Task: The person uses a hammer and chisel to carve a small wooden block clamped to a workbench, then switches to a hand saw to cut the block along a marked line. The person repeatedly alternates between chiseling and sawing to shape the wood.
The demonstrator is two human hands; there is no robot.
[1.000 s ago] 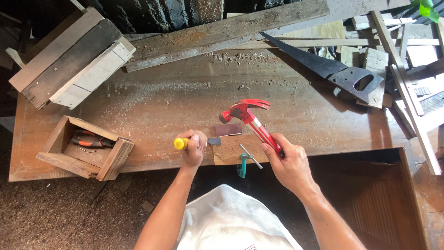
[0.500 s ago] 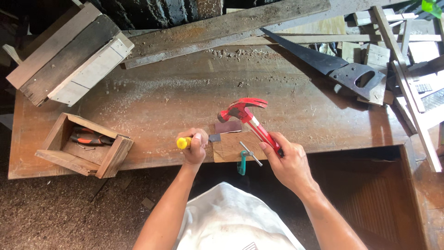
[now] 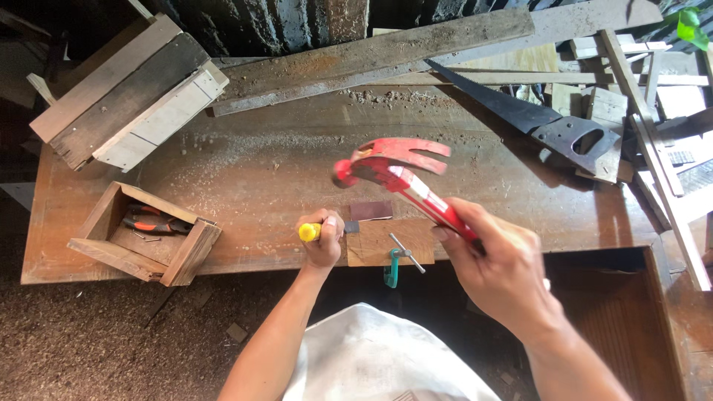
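Note:
My right hand grips the handle of a red claw hammer, raised above the wooden workbench with its head lifted toward the left. My left hand is closed around a yellow-handled chisel lying sideways, its blade reaching a small wooden block near the bench's front edge. A green clamp pins that block to the edge. A dark thin piece rests just behind the block.
A small open wooden box with orange-handled pliers sits at the front left. A slatted wooden panel lies at the back left, long planks at the back, a handsaw and scrap wood on the right.
The hammer has swung up and toward the camera, away from the chisel. My left hand stays on the chisel at the clamped block.

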